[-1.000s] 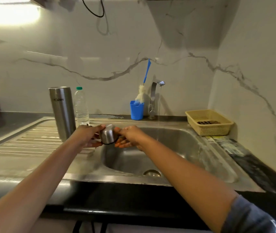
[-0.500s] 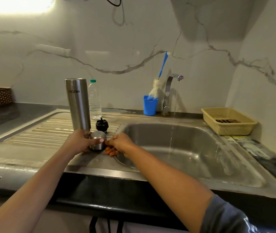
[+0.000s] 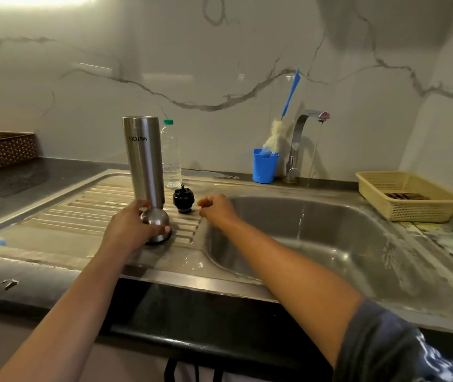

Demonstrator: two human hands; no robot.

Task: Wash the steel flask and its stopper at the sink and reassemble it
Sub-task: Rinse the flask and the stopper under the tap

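Head view over a stainless steel sink (image 3: pixel 344 257) with a ribbed drainboard (image 3: pixel 82 213). Upside down on the drainboard, logo inverted: tall cylindrical brushed-steel flask (image 3: pixel 143 161). Just in front of it, mouth down on the ribs: small domed steel cap (image 3: pixel 157 224), gripped by the left hand (image 3: pixel 129 228), fingers over its back and thumb across its front. Just right of the flask and apart from it: round black plastic stopper (image 3: pixel 183 198). Beside the stopper, at the basin's edge: right hand (image 3: pixel 215 209), fingers loosely curled, holding nothing; touching the stopper or not, cannot tell. Behind the flask, clear plastic bottle with green cap (image 3: pixel 170 158). Farther right, blue plastic cup (image 3: pixel 265 169) holding a blue-handled brush (image 3: pixel 290 95), then curved chrome tap (image 3: pixel 302 128), thin stream running into the basin. At right, pale yellow plastic basket (image 3: pixel 410 199); far left, brown woven basket (image 3: pixel 2 150).
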